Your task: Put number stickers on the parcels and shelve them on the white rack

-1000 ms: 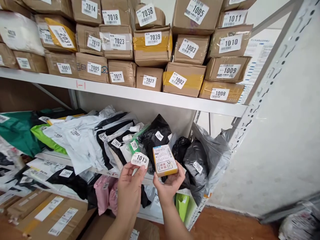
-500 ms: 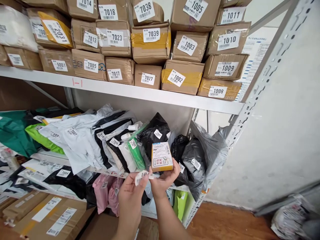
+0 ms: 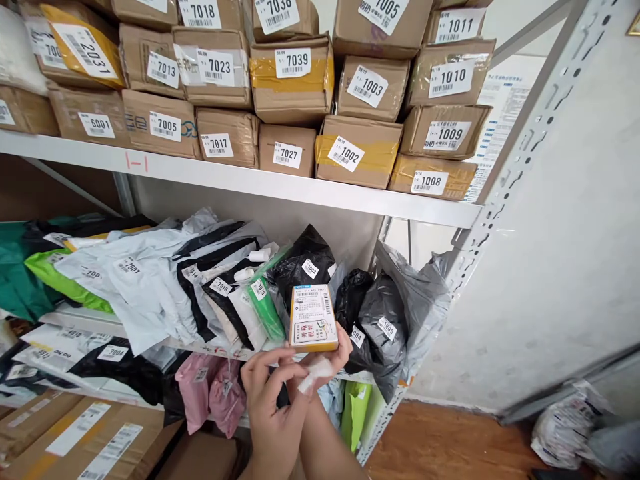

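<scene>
My right hand (image 3: 344, 348) is closed around the lower right of a small box (image 3: 313, 319) with orange sides and a white printed shipping label on its top. In front of the box is my left hand (image 3: 275, 393), its index and middle fingers bent toward the box's near edge. A small white sticker label (image 3: 316, 375), blurred, sits at my left thumb tip, close to my right wrist. Behind the box lies a black plastic parcel (image 3: 300, 257) numbered 1002. To its left stands a green parcel (image 3: 267, 310) marked 7020.
Numbered cardboard boxes (image 3: 359, 150) are stacked on the upper white shelf (image 3: 300, 183). Grey and black bagged parcels (image 3: 385, 313) crowd the right post (image 3: 520, 133). Pink parcels (image 3: 210, 393) lie lower left, above large cartons (image 3: 75, 440). A wrapped bundle (image 3: 565, 427) rests on the wooden floor.
The sticker has turned so its number no longer shows, and has shifted right. My left hand has moved right and its fingers have spread. The box has come slightly left in view.
</scene>
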